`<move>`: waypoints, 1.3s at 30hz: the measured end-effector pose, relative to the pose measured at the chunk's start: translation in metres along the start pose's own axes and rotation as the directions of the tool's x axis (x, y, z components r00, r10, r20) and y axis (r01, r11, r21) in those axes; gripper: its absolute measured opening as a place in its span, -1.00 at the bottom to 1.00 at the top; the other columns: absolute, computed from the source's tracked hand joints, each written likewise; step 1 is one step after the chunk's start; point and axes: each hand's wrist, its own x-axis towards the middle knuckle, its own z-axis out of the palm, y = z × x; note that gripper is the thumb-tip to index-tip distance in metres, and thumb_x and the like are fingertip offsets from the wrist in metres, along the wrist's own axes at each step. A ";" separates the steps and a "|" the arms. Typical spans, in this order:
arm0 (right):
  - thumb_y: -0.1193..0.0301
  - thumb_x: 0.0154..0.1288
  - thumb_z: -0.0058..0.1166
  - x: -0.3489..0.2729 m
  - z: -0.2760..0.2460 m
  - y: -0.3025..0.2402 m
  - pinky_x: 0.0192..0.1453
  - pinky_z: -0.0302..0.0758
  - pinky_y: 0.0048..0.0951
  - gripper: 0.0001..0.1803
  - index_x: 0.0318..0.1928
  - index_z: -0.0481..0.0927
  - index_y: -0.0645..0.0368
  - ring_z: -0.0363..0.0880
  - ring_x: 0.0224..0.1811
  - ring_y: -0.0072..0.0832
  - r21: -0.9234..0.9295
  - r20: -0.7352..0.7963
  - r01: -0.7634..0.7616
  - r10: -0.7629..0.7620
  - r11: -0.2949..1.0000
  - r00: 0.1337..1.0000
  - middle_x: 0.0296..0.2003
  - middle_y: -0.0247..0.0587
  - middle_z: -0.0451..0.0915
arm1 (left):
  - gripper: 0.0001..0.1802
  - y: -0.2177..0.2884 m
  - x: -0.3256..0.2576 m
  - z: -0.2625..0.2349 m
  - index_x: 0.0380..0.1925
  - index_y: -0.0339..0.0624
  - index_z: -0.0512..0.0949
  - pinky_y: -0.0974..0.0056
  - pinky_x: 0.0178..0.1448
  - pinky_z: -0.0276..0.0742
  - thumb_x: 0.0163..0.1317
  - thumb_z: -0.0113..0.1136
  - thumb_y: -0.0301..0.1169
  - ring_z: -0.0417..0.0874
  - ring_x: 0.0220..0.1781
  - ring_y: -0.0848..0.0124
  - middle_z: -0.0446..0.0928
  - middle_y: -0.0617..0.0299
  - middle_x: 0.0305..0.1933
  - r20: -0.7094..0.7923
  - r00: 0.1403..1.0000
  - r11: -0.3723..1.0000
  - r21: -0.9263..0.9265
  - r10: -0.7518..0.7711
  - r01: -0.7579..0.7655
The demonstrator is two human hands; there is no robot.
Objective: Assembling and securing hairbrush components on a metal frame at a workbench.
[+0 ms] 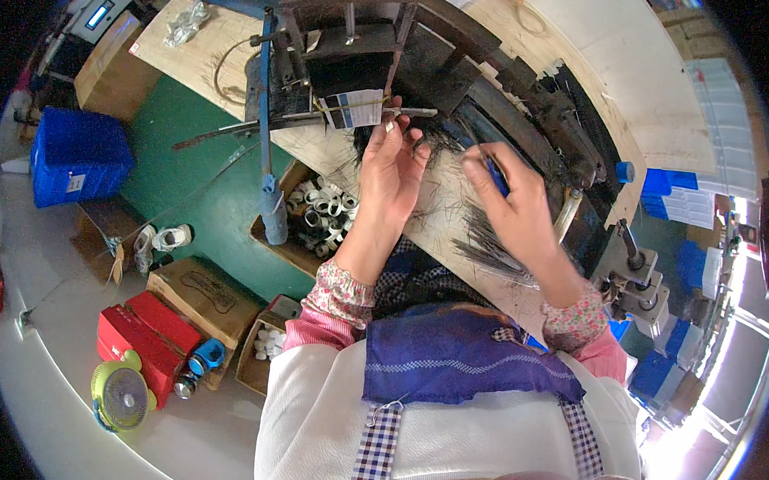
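Note:
My left hand (392, 173) is raised palm up under the front of a dark metal machine (350, 42). Its fingertips pinch a small pale piece (389, 127), whose kind is too small to make out. My right hand (515, 202) is closed around a slim blue-handled tool (495, 175) with a thin dark tip pointing toward the machine. Near my left fingers hang dark, hair-like strands (427, 139). A bundle of thin dark bristles (492, 246) lies on the wooden tabletop (440, 229) below my right hand. A printed card (353, 109) is fixed on the machine front.
A blue lever (269, 159) hangs left of my left hand. Below it stands a carton of white ring-shaped parts (319, 210). A metal fixture (640, 285) is at the right. On the floor are a blue bin (81, 159), red box (131, 341) and green fan (122, 396).

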 end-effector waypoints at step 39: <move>0.53 -0.04 0.12 0.111 0.015 0.002 -0.38 0.56 -0.26 -0.68 -0.19 0.44 0.17 0.58 -0.37 -0.16 -0.510 0.621 0.832 -0.575 0.221 0.533 -0.28 -0.07 0.45 | -0.87 -0.019 0.013 0.001 -0.22 -0.13 0.45 0.41 -0.25 0.49 0.27 -0.03 -0.55 0.50 -0.29 0.52 0.49 0.34 -0.27 -0.091 0.994 0.993 -0.101 0.059 -0.069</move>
